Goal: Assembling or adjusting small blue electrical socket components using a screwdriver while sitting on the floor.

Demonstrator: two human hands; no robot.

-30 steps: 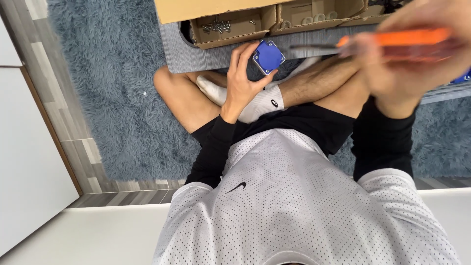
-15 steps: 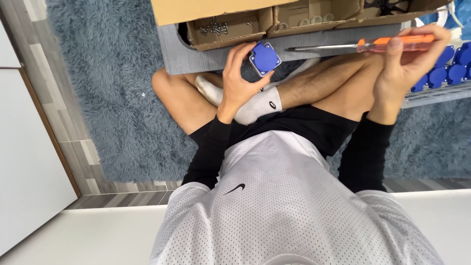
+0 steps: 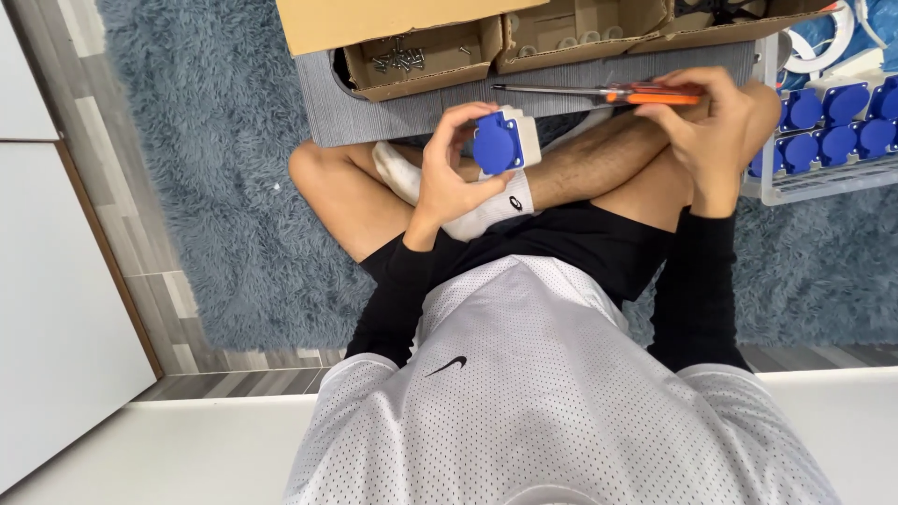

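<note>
Blue-grey shag rug (image 3: 206, 187) underfoot, spread across most of the view, with pale wood-look floor (image 3: 103, 215) along its left edge and a white surface (image 3: 140, 449) nearest the camera. Seated cross-legged on the rug, bare knees out, one white sock (image 3: 486, 210) showing at the crossed ankle; white mesh shirt over black long sleeves.

Ahead of the knees, a grey ribbed mat (image 3: 374, 108) carrying one cardboard box (image 3: 486, 28) with open flaps, split into compartments; the left compartment holds a small heap of loose metal screws (image 3: 400, 61), too tangled to count. At the right edge, one white wire tray (image 3: 814, 182) packed with round blue socket covers (image 3: 823, 108); about five fully or partly visible, more cut off by the frame.

Left hand (image 3: 449, 173) raised over the crossed shins, wrist bent back, thumb and fingers curled around a single blue-faced socket with a white body (image 3: 505, 140), face turned toward the camera, gripped at its left side and underneath.

Right hand (image 3: 716, 126) lifted above the right knee, fingers closed around the orange handle of one screwdriver (image 3: 608, 93), held roughly level with the metal shaft pointing left; tip just above and clear of the socket, not touching it. Both forearms angled inward, hands near each other but apart.
</note>
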